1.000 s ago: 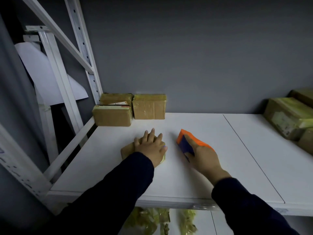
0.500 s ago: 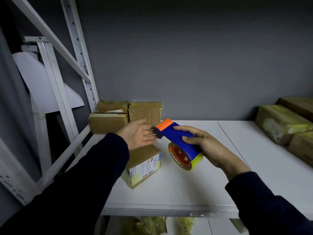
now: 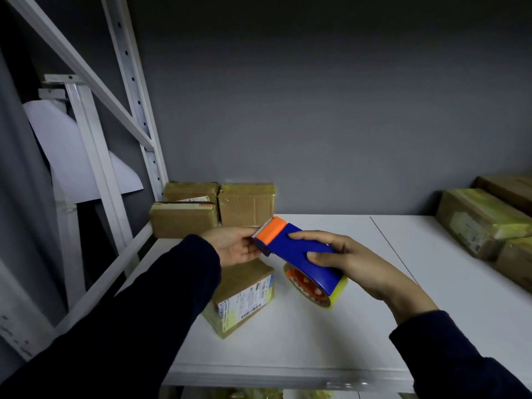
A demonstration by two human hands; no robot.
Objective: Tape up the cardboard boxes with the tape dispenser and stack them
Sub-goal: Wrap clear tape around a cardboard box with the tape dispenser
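Both on dispenser (image 3: 288,246): L hand (image 3: 233,246), R hand (image 3: 359,263).

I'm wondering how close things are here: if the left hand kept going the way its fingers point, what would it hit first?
The tape dispenser: the left hand has its fingertips right at the orange toothed end, which the right hand holds up. Whether they touch is unclear.

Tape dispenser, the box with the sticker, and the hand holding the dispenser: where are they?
tape dispenser (image 3: 288,247): head view, on its blue body.
box with the sticker (image 3: 247,299): head view, on its white label.
right hand (image 3: 362,266): head view, on the back of the hand.
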